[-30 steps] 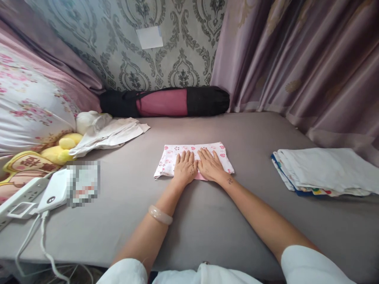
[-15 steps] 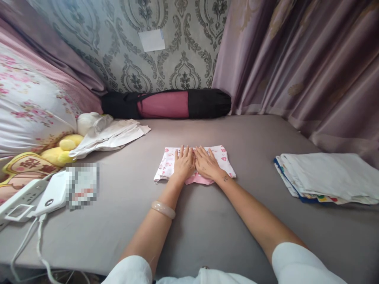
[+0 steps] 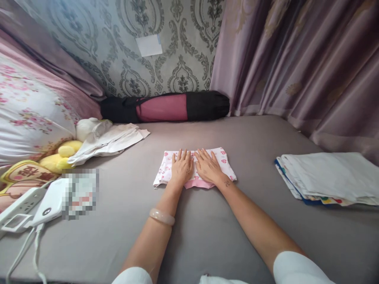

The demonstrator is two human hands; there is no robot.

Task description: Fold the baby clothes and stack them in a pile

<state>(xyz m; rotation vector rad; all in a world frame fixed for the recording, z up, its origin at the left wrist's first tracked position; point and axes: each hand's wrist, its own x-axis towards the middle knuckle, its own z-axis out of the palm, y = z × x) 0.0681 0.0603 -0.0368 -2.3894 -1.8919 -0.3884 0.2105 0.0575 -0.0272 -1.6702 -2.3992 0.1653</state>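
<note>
A small folded white cloth with a pink print (image 3: 166, 169) lies on the grey bed sheet (image 3: 207, 221) in the middle. Both my hands rest flat on it, side by side. My left hand (image 3: 181, 169) has its fingers stretched out and together, palm down; a pale bangle sits on that wrist. My right hand (image 3: 208, 169) also lies flat with fingers spread, touching the left hand. A pink edge of the cloth (image 3: 197, 184) shows just under my wrists.
A stack of folded cloths (image 3: 328, 177) lies at the right. A black and pink rolled bag (image 3: 164, 107) rests against the wall. White crumpled cloth (image 3: 111, 138), yellow plush toy (image 3: 60, 156), power strip and white charger (image 3: 47, 203) sit at the left. Curtain hangs right.
My hands have slid a little away from me over the cloth, and more of its pink near edge now shows. The camera shifted slightly.
</note>
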